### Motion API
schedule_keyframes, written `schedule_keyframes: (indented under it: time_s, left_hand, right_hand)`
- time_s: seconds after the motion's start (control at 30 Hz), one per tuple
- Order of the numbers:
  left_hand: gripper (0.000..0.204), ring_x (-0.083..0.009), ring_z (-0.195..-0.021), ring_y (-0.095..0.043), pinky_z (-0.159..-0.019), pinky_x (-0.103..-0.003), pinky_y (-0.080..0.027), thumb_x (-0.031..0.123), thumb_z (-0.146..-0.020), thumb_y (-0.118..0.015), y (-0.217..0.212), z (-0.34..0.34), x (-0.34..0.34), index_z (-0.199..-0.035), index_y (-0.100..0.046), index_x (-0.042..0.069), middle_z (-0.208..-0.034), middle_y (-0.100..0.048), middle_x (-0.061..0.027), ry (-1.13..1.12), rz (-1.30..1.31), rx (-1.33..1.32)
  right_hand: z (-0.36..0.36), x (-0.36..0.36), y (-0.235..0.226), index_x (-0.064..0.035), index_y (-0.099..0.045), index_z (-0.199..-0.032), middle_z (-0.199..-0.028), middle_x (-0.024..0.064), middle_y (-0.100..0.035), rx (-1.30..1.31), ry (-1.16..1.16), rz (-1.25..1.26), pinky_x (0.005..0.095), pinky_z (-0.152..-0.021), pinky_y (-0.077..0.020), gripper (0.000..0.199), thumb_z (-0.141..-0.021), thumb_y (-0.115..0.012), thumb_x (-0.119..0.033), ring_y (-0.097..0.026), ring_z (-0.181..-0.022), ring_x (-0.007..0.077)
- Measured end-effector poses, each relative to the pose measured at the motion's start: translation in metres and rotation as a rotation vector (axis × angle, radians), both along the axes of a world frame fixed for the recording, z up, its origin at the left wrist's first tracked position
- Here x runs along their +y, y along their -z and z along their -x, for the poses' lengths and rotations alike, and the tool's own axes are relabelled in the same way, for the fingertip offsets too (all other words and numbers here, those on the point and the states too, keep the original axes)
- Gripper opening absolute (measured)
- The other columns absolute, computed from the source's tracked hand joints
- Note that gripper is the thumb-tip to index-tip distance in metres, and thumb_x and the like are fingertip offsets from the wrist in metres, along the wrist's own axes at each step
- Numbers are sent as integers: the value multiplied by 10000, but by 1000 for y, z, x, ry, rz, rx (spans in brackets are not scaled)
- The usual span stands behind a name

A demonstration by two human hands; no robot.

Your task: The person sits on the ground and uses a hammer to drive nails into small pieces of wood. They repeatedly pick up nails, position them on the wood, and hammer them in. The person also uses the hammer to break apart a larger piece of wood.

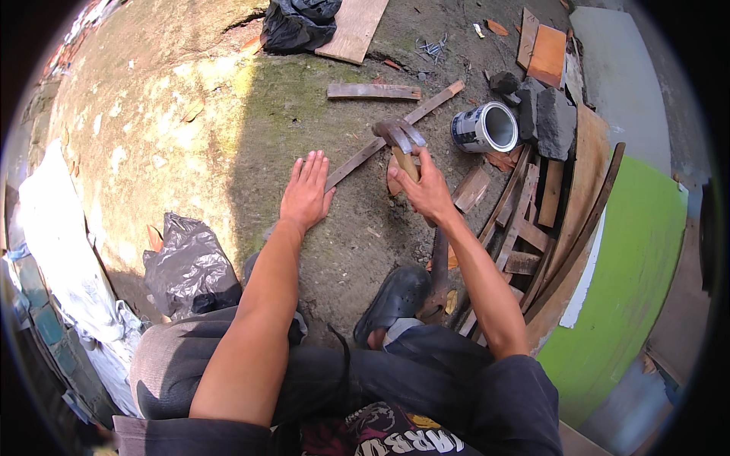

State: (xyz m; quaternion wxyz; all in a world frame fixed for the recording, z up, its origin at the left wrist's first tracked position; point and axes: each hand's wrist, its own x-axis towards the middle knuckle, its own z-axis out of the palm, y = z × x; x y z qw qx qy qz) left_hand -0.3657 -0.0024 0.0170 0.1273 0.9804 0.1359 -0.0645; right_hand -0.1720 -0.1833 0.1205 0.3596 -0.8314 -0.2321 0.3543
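Observation:
My right hand (423,185) is wrapped round the wooden handle of a claw hammer (397,135), whose metal head is over a long thin wooden strip (357,158). Whether the head touches the strip I cannot tell. The strip lies slantwise on the ground, its far end up to the right. My left hand (306,191) lies flat with fingers stretched out at the strip's near end, partly covering it. A shorter piece of wood (373,92) lies just beyond, near the middle of the strip.
An open paint can (475,129) lies tipped at the right, beside dark stone blocks (555,121). Nearer are piled wood scraps (525,228) and a green board (631,281). Loose nails (433,49) are scattered far off. A black plastic bag (190,262) sits at the left.

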Motion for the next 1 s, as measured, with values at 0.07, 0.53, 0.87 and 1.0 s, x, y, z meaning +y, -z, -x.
schedule_keyframes:
  time_s: [0.07,0.53,0.87,1.0]
  left_hand:
    - [688,-284,-1504,-242,-1246,-443,-157,372,-974,-533,-3,-2,-1,-1504,-333,-16,-1600,-304,-158,2,-8,15]
    - [685,-299,-1497,-255,-1239,-450,-174,364,-961,-556,-3,-4,-2,-1486,-347,-23,-1589,-318,-173,0,21,-10]
    - [688,-300,-1506,-234,-1237,-466,-168,355,-966,-553,-1,-1,-1,-1498,-333,-20,-1601,-299,-164,-1,49,-27]
    - [685,-283,-1513,-218,-1240,-467,-156,367,-975,-536,-2,-2,0,-1508,-326,-7,-1612,-281,-148,-1,45,24]
  right_hand:
    - [-23,-14,4,-34,-436,-1303,-770,83,-605,171,110,-21,305,-411,-455,511,-972,-645,-364,-569,-544,114]
    - [-69,-27,42,-88,-504,-1066,-736,4,-514,478,565,-263,240,-389,-404,405,-1056,-422,-485,-480,-488,81]
    - [-61,-21,45,-95,-501,-1009,-684,-1,-488,381,487,-152,249,-369,-401,414,-1045,-439,-503,-469,-454,84]
    - [-33,-19,47,-74,-511,-1029,-671,17,-505,220,258,-6,261,-379,-415,422,-1049,-431,-488,-503,-464,105]
